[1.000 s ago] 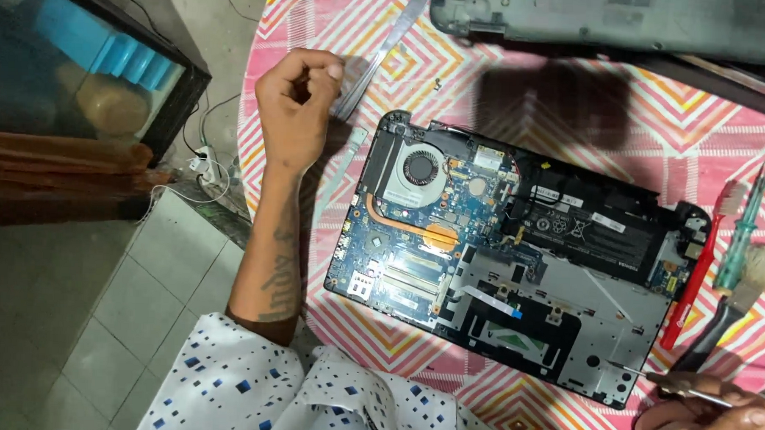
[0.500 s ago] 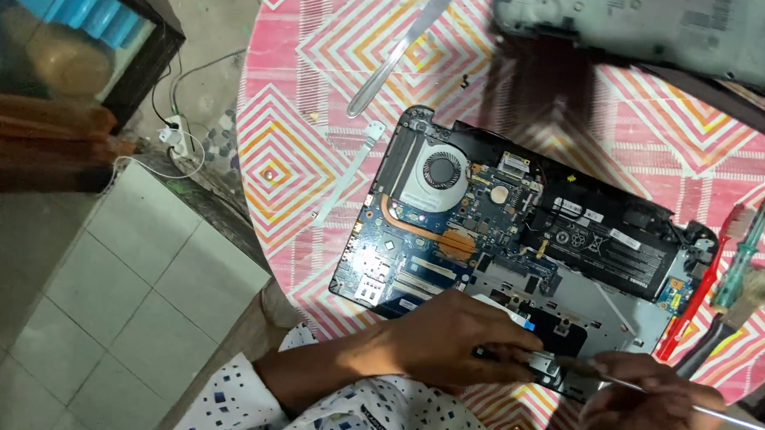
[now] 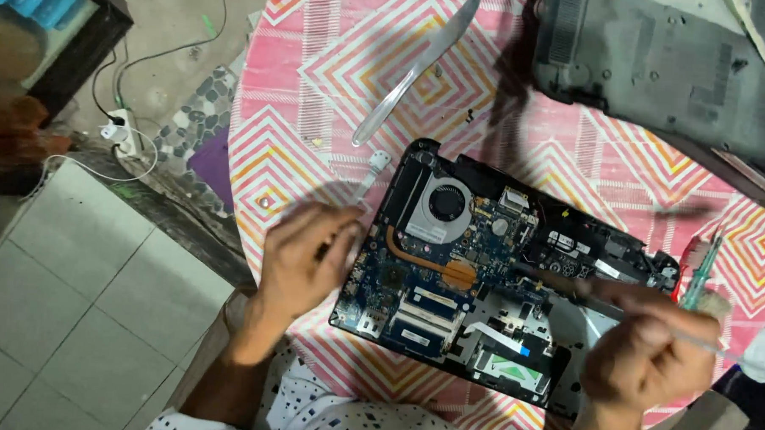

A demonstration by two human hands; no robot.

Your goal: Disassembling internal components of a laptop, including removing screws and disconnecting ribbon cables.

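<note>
1. An opened laptop base (image 3: pixel 482 278) lies slantwise on the round desk (image 3: pixel 291 152) with its pink, red and white zigzag cloth, near the desk's front edge; its fan, copper heat pipe and blue circuit board are bare
2. The left hand (image 3: pixel 300 259) rests at the front-left edge of the desk, just beside the laptop base's left side; its fingers (image 3: pixel 335 230) are curled loosely together and blurred, touching or almost touching the board's edge; I cannot tell whether they pinch anything
3. The right hand (image 3: pixel 645 356) hangs over the front-right part of the laptop base, fingers pressed together around a thin dark-shafted tool (image 3: pixel 566 289), whose shaft runs up and left across the board towards the middle of the base
4. A slim white bracket strip (image 3: pixel 369 174) lies on the cloth just beyond the left hand, next to the base's far-left corner
5. A clear plastic knife (image 3: pixel 417 68) lies farther back on the desk, well apart from both hands
6. A grey laptop cover (image 3: pixel 659 72), turned over, fills the far-right part of the desk
7. A green-handled screwdriver (image 3: pixel 703 269) and a red tool (image 3: pixel 686 255) lie at the right edge of the desk, just beyond the right hand
8. Down on the floor to the left, a white plug and cable (image 3: pixel 114 133) lie on the tiles
</note>
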